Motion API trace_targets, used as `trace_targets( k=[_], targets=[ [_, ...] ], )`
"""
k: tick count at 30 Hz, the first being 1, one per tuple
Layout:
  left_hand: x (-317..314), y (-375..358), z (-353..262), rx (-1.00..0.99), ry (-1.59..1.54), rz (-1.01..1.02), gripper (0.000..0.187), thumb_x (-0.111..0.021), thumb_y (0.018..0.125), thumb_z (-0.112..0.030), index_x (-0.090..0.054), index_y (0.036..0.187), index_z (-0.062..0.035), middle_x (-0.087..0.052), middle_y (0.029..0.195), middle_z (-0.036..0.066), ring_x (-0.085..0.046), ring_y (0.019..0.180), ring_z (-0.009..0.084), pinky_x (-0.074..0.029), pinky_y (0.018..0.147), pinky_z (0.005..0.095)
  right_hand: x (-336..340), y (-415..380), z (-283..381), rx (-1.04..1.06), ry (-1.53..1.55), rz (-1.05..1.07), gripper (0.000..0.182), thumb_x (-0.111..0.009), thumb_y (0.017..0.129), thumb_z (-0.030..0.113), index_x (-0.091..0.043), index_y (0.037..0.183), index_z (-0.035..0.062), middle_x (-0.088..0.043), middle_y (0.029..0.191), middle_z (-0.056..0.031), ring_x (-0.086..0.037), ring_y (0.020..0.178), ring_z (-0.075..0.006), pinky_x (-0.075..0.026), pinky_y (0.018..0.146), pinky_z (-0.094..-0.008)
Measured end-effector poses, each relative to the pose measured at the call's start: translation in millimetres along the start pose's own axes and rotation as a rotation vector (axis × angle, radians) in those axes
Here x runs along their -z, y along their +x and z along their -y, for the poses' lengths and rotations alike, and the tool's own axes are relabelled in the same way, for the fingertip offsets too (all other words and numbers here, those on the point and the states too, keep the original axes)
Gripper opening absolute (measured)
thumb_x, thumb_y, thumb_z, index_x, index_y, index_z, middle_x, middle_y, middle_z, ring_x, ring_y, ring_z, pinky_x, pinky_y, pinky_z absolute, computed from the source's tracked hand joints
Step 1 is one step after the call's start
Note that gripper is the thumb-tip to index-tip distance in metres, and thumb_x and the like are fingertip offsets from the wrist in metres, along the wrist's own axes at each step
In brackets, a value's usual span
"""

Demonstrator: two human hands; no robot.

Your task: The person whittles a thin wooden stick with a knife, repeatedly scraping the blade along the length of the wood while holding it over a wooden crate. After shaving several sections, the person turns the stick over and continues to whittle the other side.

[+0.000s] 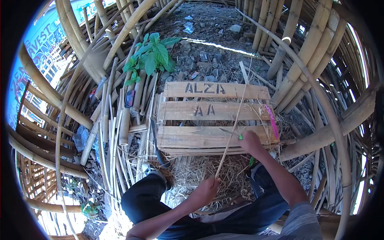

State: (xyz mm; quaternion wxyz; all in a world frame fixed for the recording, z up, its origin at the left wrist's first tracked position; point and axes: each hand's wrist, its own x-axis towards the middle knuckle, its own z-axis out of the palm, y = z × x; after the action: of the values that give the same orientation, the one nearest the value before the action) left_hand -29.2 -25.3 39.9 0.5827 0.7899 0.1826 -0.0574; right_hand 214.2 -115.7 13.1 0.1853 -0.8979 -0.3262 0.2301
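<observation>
The head view looks down on a person sitting among bamboo poles. The left hand (206, 189) is closed around the lower end of a thin bamboo strip (234, 124), low and close to the person's lap. From that grip the strip runs up and slightly to the right, crossing the wooden crate (188, 138) and reaching past its far edge. The right hand (251, 142) sits higher up the strip and just to the right of it, fist closed on a knife (229, 132) with a green handle; the blade points left and meets the strip just above the crate's front slat. The crate lies flat directly beyond both hands, its slats stencilled with letters. A pink strip (273, 122) lies on the crate's right end, just beyond the right hand. Dry shavings (192, 170) cover the ground between the left hand and the crate. A dark blade-like tool (157, 146) lies to the left of the crate. A green leafy plant (150, 56) grows far beyond it.
</observation>
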Motion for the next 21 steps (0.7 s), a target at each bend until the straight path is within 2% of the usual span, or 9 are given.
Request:
trace_targets(
  k=[2,5,7,11,12,15,18,19,21],
  targets=[
    [1.3,2.7,-2.4,0.069,-0.072,0.024,0.034,-0.039,0.094,-0.027,-0.046,0.08,0.0032,-0.048,0.055,0.021,-0.05,0.052,0.0385,-0.039,0.051,0.0444,1.2,14.9,-10.4,0.052,-0.166,-0.272,0.022,-0.061,0.07,0.015,-0.058,0.065,-0.0059,-0.058,0.063,-0.0239,-0.06,0.064,-0.0393,-0.049,0.064,-0.0454],
    [6.0,3.5,-4.6,0.082,-0.13,0.029,0.032,-0.038,0.094,-0.026,-0.046,0.081,0.0028,-0.047,0.055,0.021,-0.05,0.052,0.0388,-0.039,0.05,0.0438,-14.9,-9.2,12.5,0.131,-0.156,-0.216,0.02,-0.06,0.07,0.016,-0.059,0.064,-0.0031,-0.059,0.064,-0.0213,-0.06,0.063,-0.0364,-0.049,0.062,-0.0446],
    [6.1,1.7,-5.5,0.19,-0.259,0.061,0.028,-0.04,0.095,-0.024,-0.045,0.081,0.0002,-0.043,0.053,0.004,-0.044,0.045,0.0142,-0.035,0.044,0.0325,-18.2,-18.2,20.9,0.217,-0.14,-0.122,0.019,-0.06,0.07,0.016,-0.06,0.065,-0.0021,-0.059,0.065,-0.0205,-0.06,0.063,-0.0356,-0.049,0.061,-0.0442],
    [1.1,-8.3,-5.1,-0.077,0.042,-0.023,0.028,-0.041,0.095,-0.023,-0.042,0.077,-0.0007,-0.041,0.051,0.003,-0.043,0.045,0.0123,-0.033,0.042,0.0322,-9.8,15.5,-20.5,0.175,-0.242,-0.213,0.018,-0.061,0.069,0.016,-0.061,0.066,-0.0011,-0.059,0.064,-0.0201,-0.061,0.064,-0.0354,-0.05,0.062,-0.0428],
    [0.8,-6.9,-3.0,-0.083,0.056,0.001,0.028,-0.041,0.095,-0.023,-0.042,0.077,-0.0007,-0.041,0.051,0.003,-0.043,0.045,0.0123,-0.033,0.042,0.0322,2.9,21.8,-24.7,0.058,-0.22,-0.354,0.017,-0.061,0.068,0.016,-0.061,0.065,-0.0011,-0.059,0.062,-0.0203,-0.061,0.063,-0.0356,-0.05,0.062,-0.0426],
    [9.2,-2.7,-11.6,0.199,-0.217,0.079,0.028,-0.04,0.095,-0.022,-0.041,0.076,-0.0015,-0.041,0.051,0.001,-0.041,0.043,0.0109,-0.032,0.041,0.0292,-4.1,1.3,-12.0,0.036,-0.096,-0.271,0.02,-0.061,0.068,0.018,-0.061,0.065,-0.0016,-0.059,0.063,-0.021,-0.061,0.062,-0.0363,-0.05,0.063,-0.0432],
    [5.6,0.5,1.1,0.171,-0.097,0.043,0.028,-0.043,0.093,-0.021,-0.043,0.077,0.0018,-0.047,0.054,0.015,-0.047,0.047,0.026,-0.037,0.047,0.0382,-18.9,-23.3,18.0,0.296,-0.219,-0.051,0.025,-0.063,0.07,0.022,-0.062,0.071,-0.0028,-0.06,0.065,-0.0205,-0.061,0.061,-0.0364,-0.05,0.064,-0.0435],
    [1.1,-1.3,5.6,0.005,-0.014,-0.005,0.028,-0.043,0.093,-0.02,-0.042,0.076,0.0012,-0.047,0.052,0.012,-0.047,0.046,0.0219,-0.038,0.047,0.0366,-25.6,-17.4,10.3,0.301,-0.252,-0.079,0.027,-0.063,0.072,0.024,-0.062,0.073,-0.0032,-0.06,0.064,-0.019,-0.061,0.061,-0.0357,-0.05,0.062,-0.0431],
    [0.6,-7.9,2.3,0.089,-0.065,0.041,0.028,-0.043,0.094,-0.021,-0.042,0.075,0.0008,-0.046,0.052,0.011,-0.047,0.046,0.0205,-0.037,0.046,0.0357,-6.4,16.3,-24.7,0.081,-0.152,-0.147,0.025,-0.062,0.072,0.022,-0.062,0.071,-0.0031,-0.06,0.064,-0.0189,-0.061,0.06,-0.0352,-0.05,0.061,-0.0432]
  ],
)
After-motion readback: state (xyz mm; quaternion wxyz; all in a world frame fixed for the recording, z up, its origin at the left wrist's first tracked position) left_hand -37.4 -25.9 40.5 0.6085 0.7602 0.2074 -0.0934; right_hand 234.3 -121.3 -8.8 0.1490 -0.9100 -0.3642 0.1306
